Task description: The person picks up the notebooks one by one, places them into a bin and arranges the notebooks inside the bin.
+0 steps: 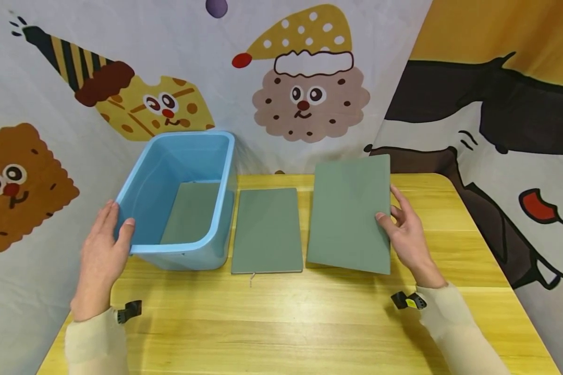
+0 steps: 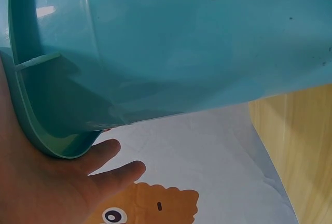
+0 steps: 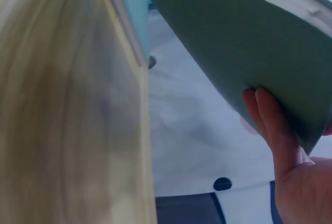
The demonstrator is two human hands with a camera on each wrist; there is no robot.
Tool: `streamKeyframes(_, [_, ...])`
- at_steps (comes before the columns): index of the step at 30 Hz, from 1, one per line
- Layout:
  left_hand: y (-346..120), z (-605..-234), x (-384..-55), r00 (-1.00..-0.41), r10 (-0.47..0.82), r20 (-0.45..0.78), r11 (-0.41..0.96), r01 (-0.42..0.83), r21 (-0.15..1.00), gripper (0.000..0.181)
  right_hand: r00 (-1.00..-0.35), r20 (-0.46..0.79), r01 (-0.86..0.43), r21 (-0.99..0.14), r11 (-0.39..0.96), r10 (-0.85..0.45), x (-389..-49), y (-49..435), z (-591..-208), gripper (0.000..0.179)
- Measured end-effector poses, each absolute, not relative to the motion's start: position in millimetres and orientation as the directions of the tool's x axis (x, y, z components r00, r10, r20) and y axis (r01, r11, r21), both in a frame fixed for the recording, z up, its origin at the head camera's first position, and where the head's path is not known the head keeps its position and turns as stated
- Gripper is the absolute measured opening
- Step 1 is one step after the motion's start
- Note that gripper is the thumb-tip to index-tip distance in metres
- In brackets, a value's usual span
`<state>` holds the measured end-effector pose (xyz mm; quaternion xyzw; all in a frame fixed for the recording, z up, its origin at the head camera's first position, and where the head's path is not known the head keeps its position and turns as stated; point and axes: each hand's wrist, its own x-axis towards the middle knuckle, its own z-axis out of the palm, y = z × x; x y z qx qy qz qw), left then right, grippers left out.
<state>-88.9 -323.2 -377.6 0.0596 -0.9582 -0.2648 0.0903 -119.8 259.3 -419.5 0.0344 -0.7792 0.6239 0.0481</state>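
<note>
My right hand (image 1: 407, 234) holds a grey-green notebook (image 1: 349, 213) by its right edge, thumb on top and fingers underneath. The notebook is tilted over the table, and white pages show at its edge in the right wrist view. A smaller grey-green notebook (image 1: 267, 229) lies flat to its left, a thin ribbon poking out at the front. My left hand (image 1: 102, 250) rests against the near left corner of a blue plastic tub (image 1: 206, 245), its fingers fairly straight along the rim. Inside the tub, another grey-green flat piece (image 1: 192, 213) lies on the bottom.
All of this stands on a wooden table (image 1: 272, 328) with a rounded far right corner. A white cloth (image 1: 244, 104) printed with cartoon figures hangs behind the tub and notebooks. Black straps (image 1: 409, 300) are around both wrists.
</note>
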Motion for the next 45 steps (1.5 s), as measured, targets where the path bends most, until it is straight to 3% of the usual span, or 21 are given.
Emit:
streamKeyframes(11, [-320.3, -375.9, -93.1, -0.977, -0.137, 0.164, 0.855, -0.033, 0.517, 0.069, -0.989, 0.149, -0.148, -0.979, -0.138, 0.008, -114.0, 244.0, -401.9, 0.071])
streamKeyframes(16, [-320.8, -376.3, -93.2, -0.977, -0.132, 0.168, 0.856, -0.027, 0.515, 0.069, -0.988, 0.157, -0.152, -0.960, -0.233, -0.001, -114.2, 227.2, -393.6, 0.071])
streamKeyframes(45, [-323.8, -379.0, -87.1, -0.973, -0.145, 0.180, 0.841, -0.025, 0.540, 0.068, -0.967, 0.231, -0.162, -0.889, -0.429, -0.112, -129.3, 114.2, -334.7, 0.070])
